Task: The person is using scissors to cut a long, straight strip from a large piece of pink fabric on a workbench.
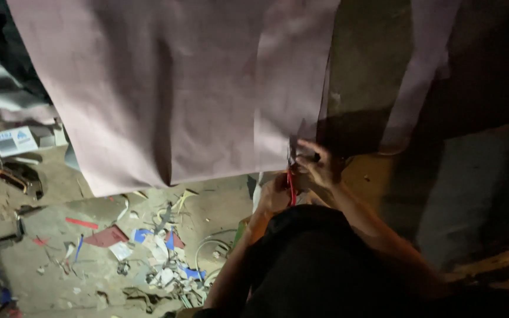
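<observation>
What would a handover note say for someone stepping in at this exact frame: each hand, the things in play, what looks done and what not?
Left hand: closed around the red-handled tool, at the lower corner of the pink sheet.
Right hand: fingers pinching the sheet's lower edge just above the tool.
Pink sheet: hangs in front, creased vertically; any cut is too dim to tell.
Floor: paper scraps and a white cable lie left of the knees.
What kind of tool it is cannot be told, nor how far the work is.

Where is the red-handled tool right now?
In the head view, the red-handled tool sits centre-right, between the left hand and right hand, below the pink sheet's lower edge.
</observation>
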